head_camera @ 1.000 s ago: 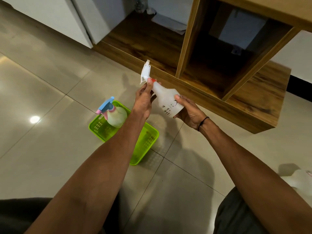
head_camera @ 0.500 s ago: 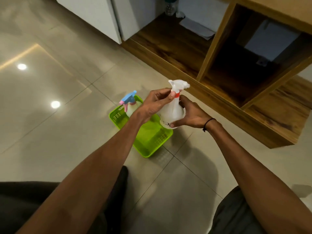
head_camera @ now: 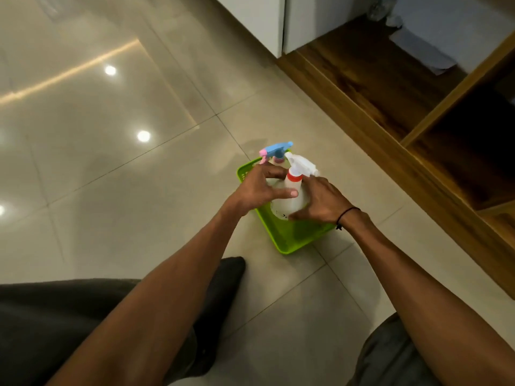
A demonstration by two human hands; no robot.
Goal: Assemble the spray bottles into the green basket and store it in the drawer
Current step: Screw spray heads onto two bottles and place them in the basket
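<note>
A white spray bottle (head_camera: 292, 199) with a red collar and a white trigger head stands upright inside the green basket (head_camera: 292, 240) on the tiled floor. My left hand (head_camera: 262, 188) wraps its left side and my right hand (head_camera: 320, 201) presses its right side. Behind it in the basket stands a second bottle with a blue and pink trigger head (head_camera: 276, 150), its body mostly hidden by my left hand.
A low wooden cabinet (head_camera: 418, 129) with open compartments runs along the right. White cupboard doors (head_camera: 264, 20) stand at the top. My knees in dark trousers (head_camera: 83, 316) frame the bottom of the view. Glossy floor tiles lie to the left.
The white bottle went from tilted in the air to upright and down into the basket, both hands still on it. My view swung left and down.
</note>
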